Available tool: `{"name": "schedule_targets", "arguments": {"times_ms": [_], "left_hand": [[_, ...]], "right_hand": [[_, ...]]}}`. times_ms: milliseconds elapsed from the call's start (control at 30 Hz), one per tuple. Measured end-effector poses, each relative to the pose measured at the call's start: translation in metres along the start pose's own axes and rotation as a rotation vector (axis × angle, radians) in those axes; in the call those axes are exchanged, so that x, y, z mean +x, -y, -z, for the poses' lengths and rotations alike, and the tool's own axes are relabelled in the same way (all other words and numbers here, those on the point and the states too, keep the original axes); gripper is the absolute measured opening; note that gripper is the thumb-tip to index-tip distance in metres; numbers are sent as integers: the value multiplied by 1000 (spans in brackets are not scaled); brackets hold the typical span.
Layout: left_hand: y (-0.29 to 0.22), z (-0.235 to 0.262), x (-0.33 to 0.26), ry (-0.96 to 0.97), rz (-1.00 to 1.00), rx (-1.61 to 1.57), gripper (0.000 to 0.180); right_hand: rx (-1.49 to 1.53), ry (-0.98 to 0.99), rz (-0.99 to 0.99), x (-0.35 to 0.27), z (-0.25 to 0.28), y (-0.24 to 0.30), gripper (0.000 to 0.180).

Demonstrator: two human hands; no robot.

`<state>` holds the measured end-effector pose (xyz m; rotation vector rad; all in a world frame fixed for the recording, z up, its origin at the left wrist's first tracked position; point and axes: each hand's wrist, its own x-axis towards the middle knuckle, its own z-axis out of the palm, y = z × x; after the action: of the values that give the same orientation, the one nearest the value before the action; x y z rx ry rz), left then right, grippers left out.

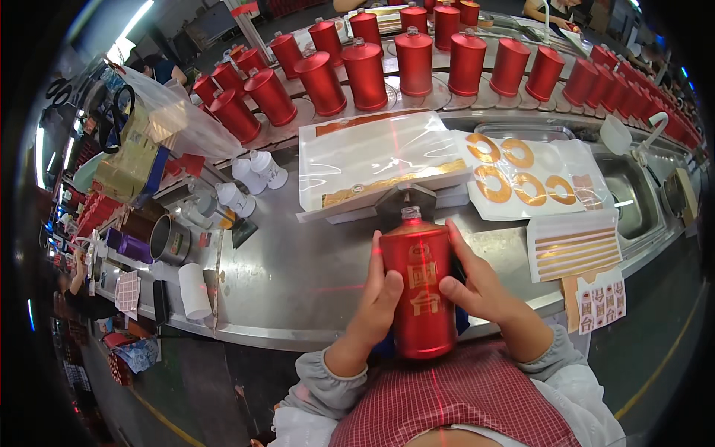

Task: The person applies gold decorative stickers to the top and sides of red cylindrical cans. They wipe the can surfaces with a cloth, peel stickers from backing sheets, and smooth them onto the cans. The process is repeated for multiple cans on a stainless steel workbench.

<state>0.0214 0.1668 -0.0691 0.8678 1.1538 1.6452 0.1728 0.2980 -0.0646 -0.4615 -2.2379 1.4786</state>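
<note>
A red bottle [421,328] with a clear glass neck stands upright between my hands, close to my checked apron. Gold characters and a small round emblem run down its front, crossed by a thin red light line. My left hand [378,305] presses its left side, thumb on the front. On the right side my right hand [477,287] grips it the same way, fingers along the shoulder. Just behind the bottle's neck is a dark metal holder [406,200]. A sheet with gold strips [387,160] lies on a slanted stand beyond it.
Several red bottles [366,77] line a conveyor [439,100] at the back. Right of me lie a sheet of gold rings [521,171], a striped sheet [573,246], a character sheet [602,305] and a sink [633,195]. White squeeze bottles [253,175], a metal cup [170,240] and a paper roll [194,291] stand left.
</note>
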Motion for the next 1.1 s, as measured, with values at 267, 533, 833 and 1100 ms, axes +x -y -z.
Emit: {"name": "schedule_targets", "arguments": {"times_ms": [267, 533, 833, 1100], "left_hand": [[7, 4, 27, -16, 98, -208, 87], [29, 14, 18, -100, -98, 49, 101], [21, 6, 16, -44, -76, 64, 106], [22, 7, 16, -40, -78, 89, 100]], "right_hand": [[4, -22, -96, 19, 0, -17, 91], [81, 43, -97, 19, 8, -21, 93], [24, 44, -48, 15, 3, -22, 100], [22, 40, -42, 15, 3, -25, 99]]}}
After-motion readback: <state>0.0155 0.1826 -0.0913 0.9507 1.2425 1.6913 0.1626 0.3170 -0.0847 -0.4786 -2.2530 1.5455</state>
